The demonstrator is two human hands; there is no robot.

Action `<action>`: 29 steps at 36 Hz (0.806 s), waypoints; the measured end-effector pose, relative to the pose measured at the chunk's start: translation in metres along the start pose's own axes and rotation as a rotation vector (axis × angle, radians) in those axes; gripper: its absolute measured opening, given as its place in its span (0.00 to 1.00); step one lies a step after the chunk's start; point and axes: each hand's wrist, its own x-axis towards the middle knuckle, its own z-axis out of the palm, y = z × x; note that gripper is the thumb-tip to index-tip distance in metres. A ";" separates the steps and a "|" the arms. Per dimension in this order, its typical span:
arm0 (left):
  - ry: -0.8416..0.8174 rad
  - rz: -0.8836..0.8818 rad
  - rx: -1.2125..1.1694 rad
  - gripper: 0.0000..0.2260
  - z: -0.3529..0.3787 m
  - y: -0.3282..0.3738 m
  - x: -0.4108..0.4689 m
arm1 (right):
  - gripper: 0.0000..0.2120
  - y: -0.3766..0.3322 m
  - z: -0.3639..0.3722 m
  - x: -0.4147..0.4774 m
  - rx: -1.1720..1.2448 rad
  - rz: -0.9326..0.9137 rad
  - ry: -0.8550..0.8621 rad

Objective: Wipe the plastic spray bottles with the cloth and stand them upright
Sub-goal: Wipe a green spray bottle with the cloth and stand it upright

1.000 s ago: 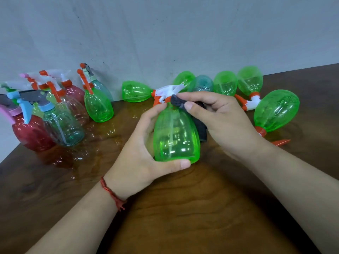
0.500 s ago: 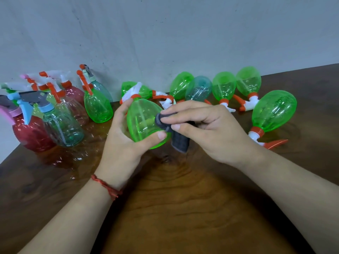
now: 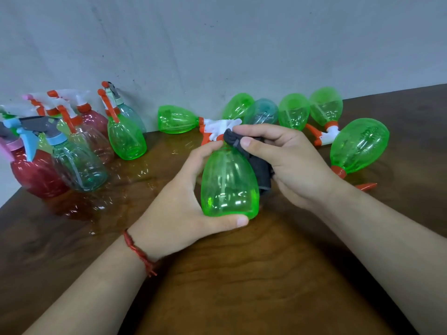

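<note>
Left hand (image 3: 174,209) grips the translucent green plastic spray bottle (image 3: 229,187); right hand (image 3: 290,163) pinches a dark cloth (image 3: 261,168) at its neck. Wiping judged underway; standing it upright comes next.

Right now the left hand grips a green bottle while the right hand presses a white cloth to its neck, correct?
No: the head view shows the cloth is dark grey, not white. The left hand does grip the green bottle, and the right hand presses the cloth to its neck.

My left hand (image 3: 174,204) wraps the green bottle (image 3: 229,184), thumb under its base; my right hand (image 3: 290,163) pinches the dark cloth (image 3: 260,166).
</note>
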 end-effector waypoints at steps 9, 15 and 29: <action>-0.037 0.082 0.377 0.55 -0.006 0.002 0.001 | 0.10 0.010 0.003 -0.002 -0.068 -0.058 -0.013; -0.008 0.123 0.430 0.54 -0.004 -0.003 0.004 | 0.11 0.011 0.003 -0.003 -0.274 -0.183 -0.048; 0.386 -0.050 -0.013 0.49 -0.006 -0.012 0.007 | 0.11 0.004 0.010 -0.012 -0.497 -0.428 -0.175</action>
